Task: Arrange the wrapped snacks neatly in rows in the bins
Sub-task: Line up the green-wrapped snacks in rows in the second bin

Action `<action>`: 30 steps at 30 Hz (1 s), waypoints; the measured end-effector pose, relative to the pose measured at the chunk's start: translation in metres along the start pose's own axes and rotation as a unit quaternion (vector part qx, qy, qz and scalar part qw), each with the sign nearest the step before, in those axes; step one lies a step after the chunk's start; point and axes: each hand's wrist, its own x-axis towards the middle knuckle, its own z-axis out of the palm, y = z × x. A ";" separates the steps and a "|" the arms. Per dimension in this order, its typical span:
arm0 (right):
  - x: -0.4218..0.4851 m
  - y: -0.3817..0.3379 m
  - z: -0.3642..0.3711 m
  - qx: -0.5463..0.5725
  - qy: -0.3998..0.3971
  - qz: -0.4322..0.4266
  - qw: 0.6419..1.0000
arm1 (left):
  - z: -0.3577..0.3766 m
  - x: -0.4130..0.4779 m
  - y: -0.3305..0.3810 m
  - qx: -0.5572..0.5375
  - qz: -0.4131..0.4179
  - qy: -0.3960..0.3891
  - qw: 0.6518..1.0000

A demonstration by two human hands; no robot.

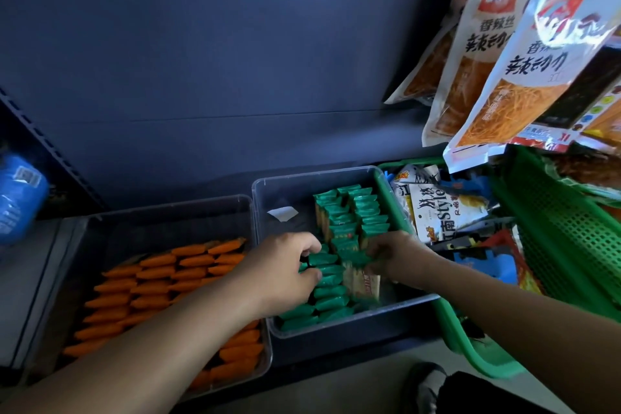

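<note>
Two clear plastic bins stand side by side on a low shelf. The left bin [168,208] holds rows of orange wrapped snacks [161,275]. The right bin [302,178] holds green wrapped snacks [353,211] in rows, with a few cream-coloured packets [364,284] near its front. My left hand [285,269] reaches into the right bin and its curled fingers pinch green snacks in the left row. My right hand [393,259] grips green snacks in the middle of the same bin. Both hands hide the snacks beneath them.
A green plastic basket [554,232] full of mixed snack bags stands right of the bins. Large orange-and-white snack bags [504,70] hang above at the upper right. A blue package [16,198] lies at the far left. A white paper scrap [283,213] sits in the right bin.
</note>
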 end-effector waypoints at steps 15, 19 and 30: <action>-0.174 -0.113 -0.036 0.267 0.078 -0.101 0.955 | -0.030 -0.071 0.041 -0.275 0.117 0.078 0.951; -0.168 -0.112 -0.031 0.387 0.020 -0.075 0.919 | -0.035 -0.070 0.038 -0.292 0.082 0.087 0.949; -0.118 -0.103 -0.044 0.427 0.128 -0.100 0.890 | -0.019 -0.045 0.027 -0.315 0.025 0.059 0.947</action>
